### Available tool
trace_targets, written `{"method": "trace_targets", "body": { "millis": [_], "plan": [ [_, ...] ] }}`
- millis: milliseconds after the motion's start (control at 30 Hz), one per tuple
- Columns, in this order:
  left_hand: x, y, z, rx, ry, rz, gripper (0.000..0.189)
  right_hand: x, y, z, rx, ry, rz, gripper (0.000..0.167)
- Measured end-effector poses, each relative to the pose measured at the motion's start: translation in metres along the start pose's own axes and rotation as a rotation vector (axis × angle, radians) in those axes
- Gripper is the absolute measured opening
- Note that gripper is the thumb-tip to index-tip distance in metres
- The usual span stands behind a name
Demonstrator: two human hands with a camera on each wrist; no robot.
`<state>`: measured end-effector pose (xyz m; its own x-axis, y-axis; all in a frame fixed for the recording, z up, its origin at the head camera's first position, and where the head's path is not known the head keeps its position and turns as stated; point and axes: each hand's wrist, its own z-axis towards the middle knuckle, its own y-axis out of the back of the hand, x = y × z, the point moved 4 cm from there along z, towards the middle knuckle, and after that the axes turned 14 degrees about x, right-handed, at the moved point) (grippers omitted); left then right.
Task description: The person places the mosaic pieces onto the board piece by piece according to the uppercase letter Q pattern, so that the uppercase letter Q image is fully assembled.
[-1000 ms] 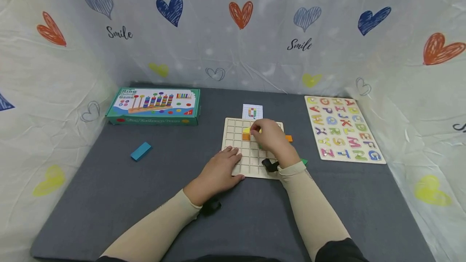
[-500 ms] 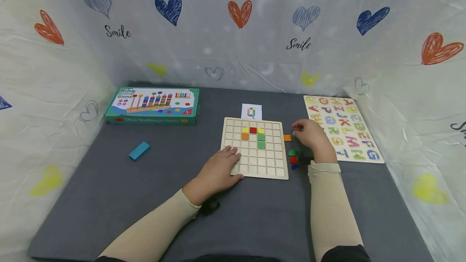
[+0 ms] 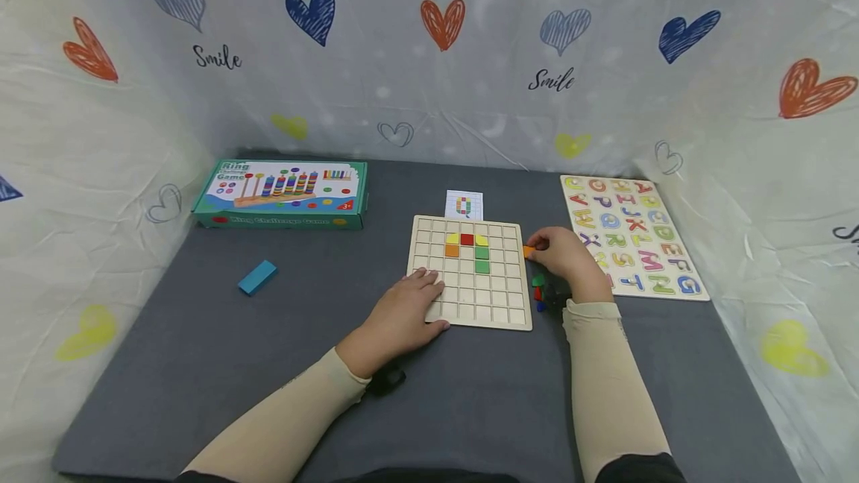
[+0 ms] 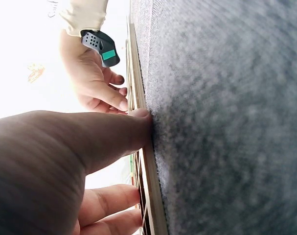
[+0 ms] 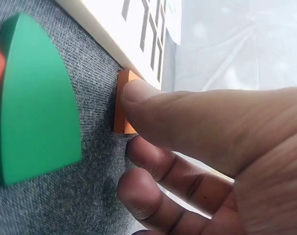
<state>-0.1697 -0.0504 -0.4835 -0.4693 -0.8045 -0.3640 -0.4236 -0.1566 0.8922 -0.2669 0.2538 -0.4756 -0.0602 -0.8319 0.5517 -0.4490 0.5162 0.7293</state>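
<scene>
Orange block [image 3: 529, 251]: one, at the right edge of the board [image 3: 463, 295]; the right hand's [image 3: 562, 254] grip pinched it, thumb laid against it. Left hand [image 3: 400, 317]: grip spread, fingers straight upon the board's left side, thumb at its near edge. Tiles [image 3: 467, 240]: I counted six seated in the board; yellow, red, yellow across, orange below the left yellow, two green below the right. Card [image 3: 464, 206]: lay just beyond the board. Green block [image 5: 40, 107], red block [image 3: 537, 294], blue block [image 3: 540, 306]: lay by the right wrist. Bench [image 3: 268, 379], farther off: bore teal block [image 3: 257, 277], box [image 3: 282, 196], letter board [image 3: 634, 237].
</scene>
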Motion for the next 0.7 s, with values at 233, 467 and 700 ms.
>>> {"method": "trace_targets", "body": {
  "millis": [233,467,700],
  "plan": [
    [0.000,0.001,0.000,-0.002,0.000,-0.012,0.071,0.001,0.001,-0.002,-0.009,0.006,0.001,0.019],
    [0.000,-0.001,0.001,-0.001,0.006,-0.001,0.071,0.002,0.002,-0.004,-0.017,0.018,-0.010,0.010],
    [0.001,-0.001,0.001,-0.004,-0.001,0.002,0.071,0.012,0.012,-0.015,-0.106,-0.011,-0.105,0.011]
  ]
}}
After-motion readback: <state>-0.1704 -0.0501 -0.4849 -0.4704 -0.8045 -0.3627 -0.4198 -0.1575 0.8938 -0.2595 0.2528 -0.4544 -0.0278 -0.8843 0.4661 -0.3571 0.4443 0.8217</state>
